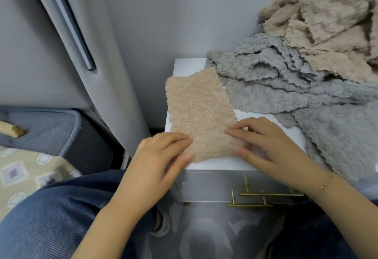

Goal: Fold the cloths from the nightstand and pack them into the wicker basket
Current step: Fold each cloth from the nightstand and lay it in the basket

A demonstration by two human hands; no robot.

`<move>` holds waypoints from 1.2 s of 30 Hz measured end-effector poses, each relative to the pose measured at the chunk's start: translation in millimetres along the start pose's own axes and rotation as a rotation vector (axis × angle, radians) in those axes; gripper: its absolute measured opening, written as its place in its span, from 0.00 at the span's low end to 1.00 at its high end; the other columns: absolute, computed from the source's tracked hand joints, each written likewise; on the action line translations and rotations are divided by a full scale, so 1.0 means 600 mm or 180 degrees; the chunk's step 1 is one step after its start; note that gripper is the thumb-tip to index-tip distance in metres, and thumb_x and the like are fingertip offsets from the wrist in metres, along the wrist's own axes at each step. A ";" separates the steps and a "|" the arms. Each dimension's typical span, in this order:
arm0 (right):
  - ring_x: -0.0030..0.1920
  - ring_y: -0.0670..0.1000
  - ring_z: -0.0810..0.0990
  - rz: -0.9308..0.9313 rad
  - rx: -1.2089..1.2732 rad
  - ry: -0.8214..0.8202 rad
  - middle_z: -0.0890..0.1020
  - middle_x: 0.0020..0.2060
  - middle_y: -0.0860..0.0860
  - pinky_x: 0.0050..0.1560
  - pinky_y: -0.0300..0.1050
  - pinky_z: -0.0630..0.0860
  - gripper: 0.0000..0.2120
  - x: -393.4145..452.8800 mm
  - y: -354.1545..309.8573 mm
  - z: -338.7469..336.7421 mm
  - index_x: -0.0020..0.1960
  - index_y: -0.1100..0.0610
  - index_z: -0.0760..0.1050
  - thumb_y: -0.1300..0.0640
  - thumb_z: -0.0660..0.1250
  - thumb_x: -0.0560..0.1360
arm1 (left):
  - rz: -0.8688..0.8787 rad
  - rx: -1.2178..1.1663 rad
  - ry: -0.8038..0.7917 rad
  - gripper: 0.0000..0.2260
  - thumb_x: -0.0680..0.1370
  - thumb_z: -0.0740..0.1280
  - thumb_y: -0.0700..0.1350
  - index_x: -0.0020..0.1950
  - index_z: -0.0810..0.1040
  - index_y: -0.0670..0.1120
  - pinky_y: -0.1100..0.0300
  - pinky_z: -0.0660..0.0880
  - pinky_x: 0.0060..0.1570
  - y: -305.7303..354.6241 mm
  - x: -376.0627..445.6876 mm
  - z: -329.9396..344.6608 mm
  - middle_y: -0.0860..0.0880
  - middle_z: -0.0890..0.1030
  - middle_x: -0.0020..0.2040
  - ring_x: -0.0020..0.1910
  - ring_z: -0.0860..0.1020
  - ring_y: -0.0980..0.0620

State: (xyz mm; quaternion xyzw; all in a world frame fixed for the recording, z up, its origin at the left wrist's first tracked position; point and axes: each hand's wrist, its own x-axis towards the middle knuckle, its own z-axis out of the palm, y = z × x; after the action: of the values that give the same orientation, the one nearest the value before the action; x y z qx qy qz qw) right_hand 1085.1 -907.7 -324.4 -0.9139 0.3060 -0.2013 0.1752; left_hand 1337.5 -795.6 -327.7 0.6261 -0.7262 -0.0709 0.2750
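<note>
A beige fluffy cloth (pixel 198 111), folded into a long strip, lies on the white nightstand top (pixel 221 165). My left hand (pixel 157 160) touches the strip's near left corner, and its thumb and fingers seem to pinch the edge. My right hand (pixel 263 144) rests on the near right corner, fingers bent over the cloth's edge. A heap of grey cloths (pixel 286 86) and beige cloths (pixel 327 19) covers the right side of the nightstand. No wicker basket shows in this view.
A grey curtain (pixel 86 39) hangs at the left beside the nightstand. The drawer front with brass handles (pixel 266 195) faces me below the top. A blue cushion (pixel 47 129) and patterned bedding (pixel 22 168) lie at the left. My jeans-clad knees fill the bottom.
</note>
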 end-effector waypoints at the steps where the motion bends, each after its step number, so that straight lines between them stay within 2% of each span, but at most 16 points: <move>1: 0.54 0.42 0.70 0.0018 -0.0033 -0.0079 0.74 0.59 0.40 0.58 0.37 0.66 0.25 -0.003 0.001 -0.001 0.67 0.48 0.75 0.36 0.59 0.77 | -0.0030 0.0004 -0.0093 0.21 0.79 0.59 0.62 0.66 0.78 0.53 0.61 0.65 0.64 0.002 -0.003 0.000 0.62 0.75 0.63 0.64 0.71 0.62; 4: 0.56 0.42 0.68 -0.0003 -0.0209 -0.0238 0.71 0.61 0.40 0.60 0.36 0.64 0.33 -0.014 -0.003 -0.002 0.70 0.47 0.72 0.29 0.61 0.72 | -0.0019 0.0007 -0.0287 0.31 0.72 0.63 0.70 0.69 0.74 0.55 0.61 0.61 0.66 0.002 -0.013 0.001 0.62 0.72 0.64 0.66 0.68 0.62; 7: 0.56 0.44 0.70 -0.0089 -0.0223 -0.0201 0.72 0.61 0.42 0.59 0.39 0.68 0.34 -0.027 -0.007 -0.002 0.69 0.49 0.73 0.31 0.65 0.70 | 0.0171 0.0200 -0.0415 0.31 0.70 0.66 0.68 0.70 0.71 0.56 0.64 0.55 0.68 0.002 -0.027 0.001 0.62 0.71 0.65 0.65 0.67 0.62; 9: 0.54 0.47 0.73 -0.0239 -0.0248 -0.0061 0.74 0.58 0.44 0.55 0.44 0.73 0.28 -0.033 -0.009 0.002 0.66 0.50 0.75 0.37 0.68 0.71 | 0.0268 0.0285 -0.0317 0.26 0.72 0.65 0.62 0.68 0.71 0.57 0.65 0.53 0.68 0.005 -0.036 0.002 0.61 0.72 0.63 0.63 0.68 0.62; 11: 0.50 0.51 0.76 -0.0402 -0.0272 0.0156 0.77 0.53 0.47 0.49 0.47 0.74 0.21 -0.040 -0.012 0.008 0.61 0.53 0.78 0.48 0.72 0.70 | 0.0353 0.0249 -0.0108 0.18 0.74 0.64 0.55 0.64 0.73 0.57 0.65 0.56 0.66 0.009 -0.041 0.006 0.62 0.74 0.59 0.59 0.71 0.61; 13: 0.47 0.51 0.76 -0.0464 -0.0246 0.0263 0.78 0.49 0.48 0.47 0.45 0.73 0.18 -0.043 -0.015 0.012 0.57 0.55 0.80 0.56 0.74 0.67 | 0.0379 0.0151 0.0023 0.14 0.74 0.64 0.52 0.60 0.74 0.58 0.63 0.58 0.65 0.013 -0.042 0.008 0.62 0.76 0.56 0.56 0.73 0.61; 15: 0.46 0.50 0.75 -0.0423 -0.0060 0.0310 0.78 0.46 0.46 0.46 0.42 0.72 0.14 -0.040 -0.017 0.009 0.54 0.55 0.81 0.58 0.73 0.67 | 0.0270 -0.0047 0.0089 0.11 0.75 0.65 0.53 0.57 0.75 0.59 0.63 0.58 0.65 0.015 -0.041 0.006 0.63 0.77 0.53 0.55 0.73 0.62; 18: 0.46 0.47 0.73 -0.0254 0.0341 0.0312 0.77 0.43 0.44 0.47 0.37 0.69 0.08 -0.029 -0.021 0.000 0.48 0.53 0.82 0.51 0.70 0.71 | 0.0006 -0.0242 0.0160 0.07 0.74 0.66 0.57 0.52 0.77 0.61 0.59 0.60 0.64 0.018 -0.038 0.002 0.65 0.77 0.50 0.52 0.74 0.61; 22: 0.47 0.47 0.72 0.0159 0.0611 0.0249 0.76 0.42 0.43 0.48 0.38 0.67 0.12 -0.014 -0.019 0.000 0.40 0.50 0.80 0.42 0.68 0.71 | -0.0407 -0.0501 0.0298 0.10 0.74 0.65 0.63 0.45 0.79 0.58 0.52 0.68 0.58 0.017 -0.030 0.003 0.61 0.77 0.47 0.51 0.75 0.57; 25: 0.47 0.47 0.72 0.0478 0.0825 0.0289 0.75 0.40 0.44 0.47 0.38 0.67 0.14 -0.005 -0.014 0.003 0.38 0.47 0.79 0.37 0.67 0.69 | -0.0784 -0.0844 0.0349 0.15 0.71 0.65 0.66 0.43 0.82 0.57 0.63 0.68 0.56 0.016 -0.022 0.001 0.58 0.77 0.48 0.53 0.73 0.55; 28: 0.44 0.46 0.72 0.0739 0.0744 0.0486 0.74 0.37 0.44 0.45 0.37 0.66 0.20 -0.001 -0.011 0.009 0.33 0.50 0.78 0.33 0.66 0.66 | -0.1154 -0.1207 0.0359 0.19 0.69 0.65 0.67 0.41 0.84 0.54 0.73 0.65 0.52 0.016 -0.012 0.003 0.58 0.77 0.48 0.54 0.73 0.56; 32: 0.39 0.46 0.70 0.1050 0.0759 0.0804 0.73 0.35 0.43 0.42 0.33 0.64 0.20 0.002 -0.015 0.016 0.26 0.44 0.66 0.32 0.67 0.64 | -0.1404 -0.1252 0.0564 0.23 0.68 0.67 0.68 0.32 0.82 0.48 0.74 0.65 0.50 0.012 -0.002 0.014 0.56 0.77 0.45 0.52 0.73 0.55; 36: 0.38 0.47 0.71 0.1103 0.0602 0.0971 0.71 0.29 0.45 0.41 0.36 0.65 0.20 0.008 -0.017 0.022 0.26 0.43 0.64 0.31 0.66 0.64 | -0.1651 -0.1305 0.0765 0.18 0.66 0.70 0.64 0.28 0.79 0.50 0.74 0.65 0.49 0.017 0.004 0.015 0.55 0.77 0.42 0.51 0.73 0.55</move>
State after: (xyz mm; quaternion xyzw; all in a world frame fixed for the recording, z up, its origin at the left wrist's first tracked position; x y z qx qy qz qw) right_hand 1099.9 -900.4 -330.3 -0.7863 0.4608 -0.3316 0.2437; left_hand 1323.8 -797.7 -329.9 0.7254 -0.4761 -0.2085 0.4513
